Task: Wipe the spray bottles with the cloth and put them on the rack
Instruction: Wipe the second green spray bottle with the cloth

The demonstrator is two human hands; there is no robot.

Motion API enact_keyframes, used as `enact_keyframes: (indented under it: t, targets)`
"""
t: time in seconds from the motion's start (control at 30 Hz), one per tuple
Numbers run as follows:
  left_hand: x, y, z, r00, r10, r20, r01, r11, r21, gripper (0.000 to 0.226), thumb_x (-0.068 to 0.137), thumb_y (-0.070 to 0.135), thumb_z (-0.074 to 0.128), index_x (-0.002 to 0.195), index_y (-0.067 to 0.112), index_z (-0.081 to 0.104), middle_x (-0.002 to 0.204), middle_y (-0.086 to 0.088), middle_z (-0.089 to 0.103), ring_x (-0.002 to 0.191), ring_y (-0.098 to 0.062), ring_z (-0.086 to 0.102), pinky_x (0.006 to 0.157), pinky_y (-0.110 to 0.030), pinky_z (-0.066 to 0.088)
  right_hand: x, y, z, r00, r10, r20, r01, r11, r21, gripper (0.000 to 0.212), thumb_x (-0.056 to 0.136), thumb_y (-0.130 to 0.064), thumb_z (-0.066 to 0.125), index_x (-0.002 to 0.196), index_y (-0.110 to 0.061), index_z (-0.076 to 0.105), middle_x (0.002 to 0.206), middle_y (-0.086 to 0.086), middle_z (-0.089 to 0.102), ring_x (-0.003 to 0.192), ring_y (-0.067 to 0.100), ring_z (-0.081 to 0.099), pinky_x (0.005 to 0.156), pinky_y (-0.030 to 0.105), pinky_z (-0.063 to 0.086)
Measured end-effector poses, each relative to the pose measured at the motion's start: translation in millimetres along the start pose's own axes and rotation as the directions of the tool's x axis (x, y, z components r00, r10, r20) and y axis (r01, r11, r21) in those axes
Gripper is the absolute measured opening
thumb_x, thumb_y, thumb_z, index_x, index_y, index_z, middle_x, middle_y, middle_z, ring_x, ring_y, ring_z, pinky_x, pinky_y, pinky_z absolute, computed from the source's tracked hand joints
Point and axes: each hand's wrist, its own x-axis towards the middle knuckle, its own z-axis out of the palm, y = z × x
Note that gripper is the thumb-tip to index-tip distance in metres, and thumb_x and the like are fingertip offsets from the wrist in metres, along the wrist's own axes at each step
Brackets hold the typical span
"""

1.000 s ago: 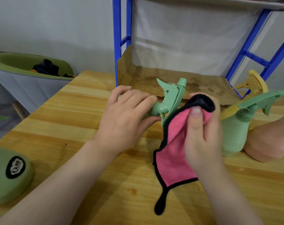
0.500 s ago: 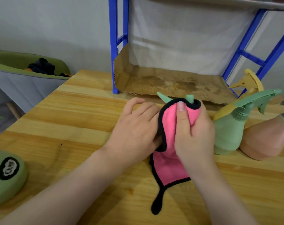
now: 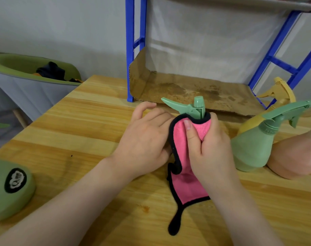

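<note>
A green spray bottle's trigger head [image 3: 186, 107] sticks up between my hands over the wooden table [image 3: 80, 132]; its body is hidden behind them. My left hand [image 3: 144, 139] curls round the bottle from the left. My right hand [image 3: 208, 144] grips the pink cloth with black trim [image 3: 185, 185], wrapped around the bottle's neck just below the head, thumb pressing on the cloth. The cloth's lower part hangs down onto the table. The blue rack [image 3: 130, 50] stands behind, its bottom shelf lined with stained cardboard [image 3: 195, 89].
To the right stand a second green spray bottle [image 3: 252, 148], a yellow one [image 3: 279, 91] behind it and a pink one [image 3: 296, 157]. A green round object with a black label [image 3: 9, 189] lies at the left table edge. A green-and-grey tub [image 3: 27, 71] sits beyond the table.
The bottle's head went from tilted sideways to upright. The cloth passed over the head and now sits lower, around the neck, with the head showing above it.
</note>
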Motion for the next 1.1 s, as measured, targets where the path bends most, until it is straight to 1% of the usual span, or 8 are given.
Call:
enact_keyframes:
  t: [0.17,0.33,0.47,0.57,0.67,0.77,0.97,1.1]
  targets:
    - [1,-3,1,1.0,0.001,-0.024,-0.001,1.0,-0.006,0.037,0.075,0.018,0.053,0.109,0.012,0.067,0.103,0.002,0.07,0.106,-0.017,0.061,0.109,-0.041,0.03,0,-5,-2,0.999,-0.011,-0.037,0.007,0.991,-0.13,0.059,0.095,-0.063,0.028,0.104,-0.011,0.056,0.075,0.002,0.064,0.066,0.028,0.063,0.059,0.039,0.048]
    - [0,-2,4,0.999,0.001,-0.047,-0.002,1.0,-0.025,0.033,0.078,0.018,0.058,0.109,0.012,0.067,0.105,0.002,0.07,0.106,-0.016,0.061,0.109,-0.041,0.03,2,-3,-7,0.997,-0.032,-0.068,0.012,0.96,-0.279,0.056,0.096,-0.06,0.031,0.084,-0.014,0.059,0.057,-0.003,0.055,0.05,0.023,0.054,0.05,0.027,0.033]
    - [-1,-2,6,1.0,-0.011,-0.028,0.01,0.999,-0.036,0.036,0.078,0.015,0.054,0.112,0.012,0.067,0.105,0.002,0.07,0.108,-0.017,0.061,0.11,-0.041,0.031,5,-3,-12,0.987,0.139,0.082,-0.141,0.99,0.024,0.053,0.094,-0.067,0.036,0.058,-0.029,0.041,0.048,-0.012,0.049,0.051,0.005,0.049,0.049,0.015,0.033]
    - [0,-5,3,0.999,-0.016,-0.037,0.012,0.996,-0.084,0.049,0.073,0.014,0.042,0.116,0.011,0.066,0.109,0.001,0.069,0.111,-0.018,0.059,0.11,-0.04,0.029,11,-10,-21,0.872,0.33,0.361,-0.453,0.822,0.346,0.054,0.076,-0.067,0.05,0.061,-0.016,0.059,0.057,-0.011,0.058,0.057,0.001,0.053,0.058,0.018,0.041]
    - [1,-10,1,0.995,-0.027,-0.097,0.012,0.989,-0.149,0.044,0.075,0.011,0.042,0.112,0.01,0.065,0.108,0.002,0.068,0.111,-0.016,0.057,0.109,-0.04,0.029,14,-12,-33,0.734,0.31,0.604,-0.663,0.518,0.54,0.039,0.071,-0.052,0.064,0.078,-0.016,0.075,0.079,0.006,0.073,0.073,0.017,0.069,0.067,0.029,0.054]
    - [2,-12,3,0.987,-0.031,-0.158,0.004,0.986,-0.168,0.03,0.077,0.001,0.051,0.103,0.01,0.063,0.104,0.002,0.066,0.109,-0.015,0.056,0.107,-0.038,0.029,16,-13,-41,0.674,0.23,0.702,-0.735,0.313,0.602,0.023,0.077,-0.03,0.063,0.083,-0.014,0.08,0.086,0.008,0.076,0.077,0.016,0.073,0.065,0.025,0.058]
    - [2,-17,5,0.986,-0.049,-0.157,0.025,0.989,-0.147,0.032,0.073,-0.001,0.05,0.1,0.009,0.062,0.105,-0.001,0.067,0.109,-0.017,0.056,0.107,-0.036,0.027,17,-11,-37,0.641,0.233,0.732,-0.768,0.182,0.614,0.02,0.077,-0.012,0.062,0.086,-0.005,0.078,0.081,0.009,0.074,0.071,0.015,0.072,0.061,0.023,0.057]
    - [2,-16,3,0.988,-0.053,-0.147,0.035,0.992,-0.12,0.027,0.079,0.016,0.045,0.099,0.01,0.062,0.104,0.0,0.066,0.107,-0.017,0.057,0.106,-0.038,0.028,18,-11,-38,0.644,0.265,0.718,-0.765,0.222,0.605,0.016,0.073,-0.016,0.065,0.078,-0.01,0.078,0.077,0.008,0.073,0.067,0.015,0.07,0.058,0.023,0.056]
